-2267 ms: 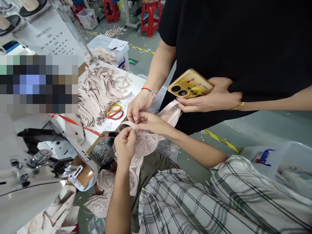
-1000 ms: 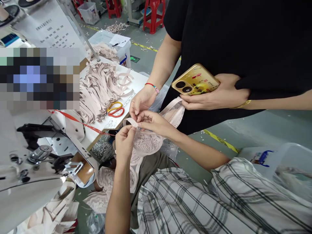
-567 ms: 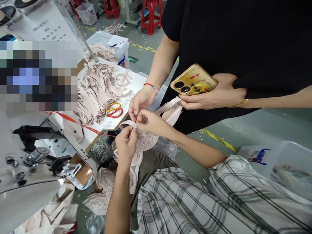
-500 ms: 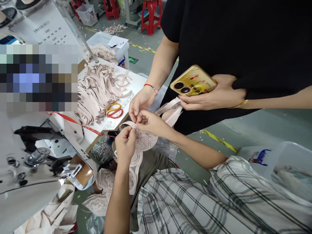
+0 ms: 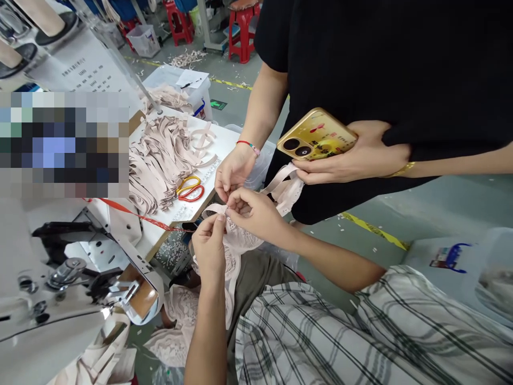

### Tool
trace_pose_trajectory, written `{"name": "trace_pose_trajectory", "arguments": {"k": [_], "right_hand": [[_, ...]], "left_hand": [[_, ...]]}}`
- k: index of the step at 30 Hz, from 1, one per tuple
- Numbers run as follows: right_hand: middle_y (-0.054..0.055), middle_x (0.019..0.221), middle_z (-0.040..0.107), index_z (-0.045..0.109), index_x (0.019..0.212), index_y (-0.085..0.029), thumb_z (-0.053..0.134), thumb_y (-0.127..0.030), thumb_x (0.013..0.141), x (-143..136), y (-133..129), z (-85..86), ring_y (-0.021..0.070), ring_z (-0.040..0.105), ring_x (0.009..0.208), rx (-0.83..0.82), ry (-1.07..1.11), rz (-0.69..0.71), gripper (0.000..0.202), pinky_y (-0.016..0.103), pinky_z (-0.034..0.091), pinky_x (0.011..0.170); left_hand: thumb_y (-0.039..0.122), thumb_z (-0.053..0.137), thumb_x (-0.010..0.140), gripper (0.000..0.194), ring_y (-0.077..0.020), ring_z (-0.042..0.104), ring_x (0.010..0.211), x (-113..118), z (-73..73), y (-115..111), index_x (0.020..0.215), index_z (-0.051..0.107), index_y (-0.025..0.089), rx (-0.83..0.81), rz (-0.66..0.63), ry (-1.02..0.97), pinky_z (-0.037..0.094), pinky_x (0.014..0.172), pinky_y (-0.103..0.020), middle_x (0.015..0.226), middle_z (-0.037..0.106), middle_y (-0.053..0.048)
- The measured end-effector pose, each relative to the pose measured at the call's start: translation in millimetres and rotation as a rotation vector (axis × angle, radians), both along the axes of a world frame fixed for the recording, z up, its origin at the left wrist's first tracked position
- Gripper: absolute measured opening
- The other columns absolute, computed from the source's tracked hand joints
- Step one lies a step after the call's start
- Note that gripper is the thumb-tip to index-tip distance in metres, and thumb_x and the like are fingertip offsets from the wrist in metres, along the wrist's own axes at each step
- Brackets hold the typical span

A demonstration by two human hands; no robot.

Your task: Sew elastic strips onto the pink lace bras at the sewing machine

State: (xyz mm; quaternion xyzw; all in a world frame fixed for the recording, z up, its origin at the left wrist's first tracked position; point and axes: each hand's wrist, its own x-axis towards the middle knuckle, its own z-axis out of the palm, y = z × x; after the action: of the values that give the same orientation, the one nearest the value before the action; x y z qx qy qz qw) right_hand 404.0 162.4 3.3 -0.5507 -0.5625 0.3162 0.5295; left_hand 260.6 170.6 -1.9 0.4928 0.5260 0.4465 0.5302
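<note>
A pale pink lace bra [image 5: 242, 240] is stretched between my hands, its lower part draping over my lap. My left hand [image 5: 209, 246] pinches the narrow edge band between thumb and finger. Close beside it, my right hand [image 5: 256, 216] is closed on the same band, its fingertips almost meeting the left ones. A co-worker's hand [image 5: 236, 168] hovers just above my right fingers. The co-worker's other hand [image 5: 344, 160] holds a gold phone [image 5: 316, 133] and the far end of the pink strap [image 5: 280, 179].
On the white sewing table [image 5: 224, 140] lie a heap of pink strips [image 5: 160, 160] and red-and-yellow scissors [image 5: 190, 188]. The sewing machine [image 5: 68, 283] stands at left. Plastic bins [image 5: 449, 267] sit to the right and behind the table. Red stools [image 5: 241, 32] stand farther back.
The whole view has shifted slightly. The co-worker's near hand has drawn a little away from my fingertips. Both my hands keep their pinch on the bra.
</note>
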Motion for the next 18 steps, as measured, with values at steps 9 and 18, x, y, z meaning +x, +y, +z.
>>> {"name": "trace_pose_trajectory", "arguments": {"k": [9,18], "right_hand": [[-0.003,0.074,0.064,0.059,0.083,-0.019,0.063,-0.021,0.081,4,8,1.3,0.0094,0.059,0.065,-0.047,0.051,0.034,0.005,0.022,0.048,0.062],[-0.003,0.072,0.064,0.06,0.08,-0.019,0.064,-0.026,0.081,6,14,3.4,0.0095,0.058,0.064,-0.086,0.044,0.053,0.008,0.023,0.046,0.061]], "left_hand": [[0.038,0.071,0.084,0.023,-0.0129,0.059,0.073,5,5.2,1,0.086,0.077,0.017,0.073,0.027,0.096,0.046,0.071,-0.023,0.075,0.069,-0.001],[0.035,0.068,0.087,0.02,-0.0138,0.062,0.076,8,6.7,1,0.086,0.076,0.017,0.168,0.046,0.206,0.047,0.071,-0.022,0.08,0.072,-0.002]]}}
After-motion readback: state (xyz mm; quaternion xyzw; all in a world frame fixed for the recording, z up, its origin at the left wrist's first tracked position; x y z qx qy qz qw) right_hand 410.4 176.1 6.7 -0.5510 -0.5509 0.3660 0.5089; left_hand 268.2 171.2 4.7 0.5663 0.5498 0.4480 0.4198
